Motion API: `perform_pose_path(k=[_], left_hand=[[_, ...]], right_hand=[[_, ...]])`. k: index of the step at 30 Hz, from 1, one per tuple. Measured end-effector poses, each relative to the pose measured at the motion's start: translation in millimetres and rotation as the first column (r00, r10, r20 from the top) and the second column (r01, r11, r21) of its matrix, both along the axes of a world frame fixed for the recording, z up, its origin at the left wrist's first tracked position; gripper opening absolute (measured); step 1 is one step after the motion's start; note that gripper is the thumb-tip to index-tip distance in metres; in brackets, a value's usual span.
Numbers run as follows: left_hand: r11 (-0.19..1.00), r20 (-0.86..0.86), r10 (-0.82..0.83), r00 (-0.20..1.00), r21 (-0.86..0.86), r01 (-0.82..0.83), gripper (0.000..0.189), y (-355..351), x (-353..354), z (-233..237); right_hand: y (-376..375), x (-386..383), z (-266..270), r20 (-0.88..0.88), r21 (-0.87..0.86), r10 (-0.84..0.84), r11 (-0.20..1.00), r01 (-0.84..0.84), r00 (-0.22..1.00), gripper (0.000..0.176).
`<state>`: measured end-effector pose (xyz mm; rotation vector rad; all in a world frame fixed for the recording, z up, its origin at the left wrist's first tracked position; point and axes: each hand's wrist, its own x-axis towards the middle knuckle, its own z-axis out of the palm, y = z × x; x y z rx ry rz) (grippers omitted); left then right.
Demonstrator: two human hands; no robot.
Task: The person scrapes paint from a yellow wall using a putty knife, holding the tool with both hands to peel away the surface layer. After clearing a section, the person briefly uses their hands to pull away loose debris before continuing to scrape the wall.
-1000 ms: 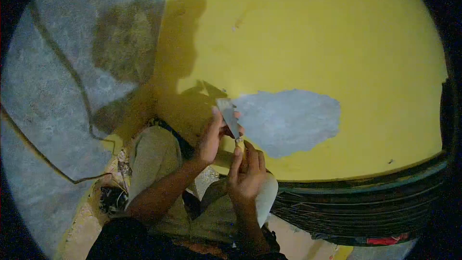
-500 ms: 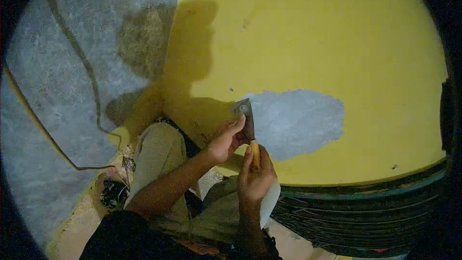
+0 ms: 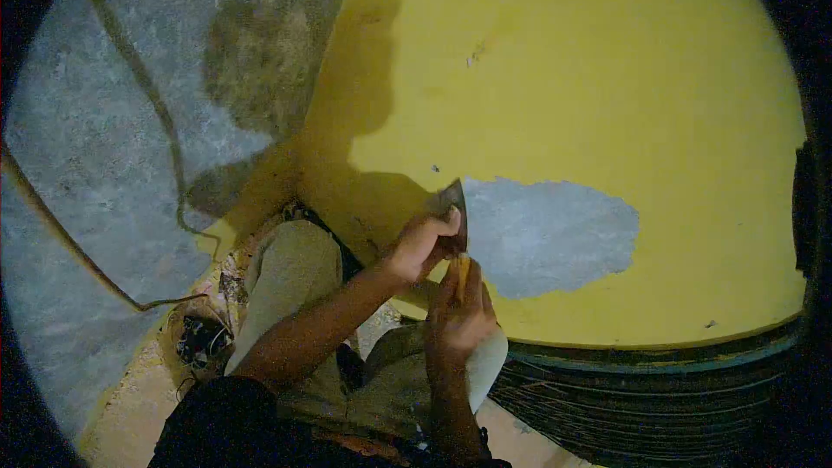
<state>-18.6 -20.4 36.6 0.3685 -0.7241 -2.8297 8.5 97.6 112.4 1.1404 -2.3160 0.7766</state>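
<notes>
A putty knife with a dark metal blade and a yellow-brown handle is held upright between my two hands. My right hand is wrapped round the handle. The fingers of my left hand pinch the blade, with the thumb lying on its face. Just right of the blade, a grey, rough-edged patch shows on the yellow wall. Part of the blade is hidden by my left hand.
A grey wall with a hanging cable stands at the left. A box with dark wires lies beside my left knee. Dark ribbed material runs along the lower right.
The view has shifted slightly, so the yellow wall and grey patch sit a little lower and further right. The blade has turned more edge-on, with both hands still on the knife.
</notes>
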Motion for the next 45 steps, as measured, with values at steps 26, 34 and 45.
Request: perform_pose_path(k=[26,34,45], left_hand=[[0.994,-0.115,0.098,0.989,-0.042,-0.103,0.023,5,1,20],[1.0,-0.004,0.025,1.0,0.01,-0.025,0.02,-6,17,42],[0.989,-0.128,0.142,0.982,0.057,-0.135,0.022,12,4,17]], right_hand=[[10,-3,0,0.124,-0.002,-0.076,0.997,0.077,0.989,0.019],[2,5,5,0.129,0.056,-0.073,0.996,0.066,0.989,0.019],[16,-15,6,0.055,0.01,0.076,0.997,-0.077,0.996,0.017]])
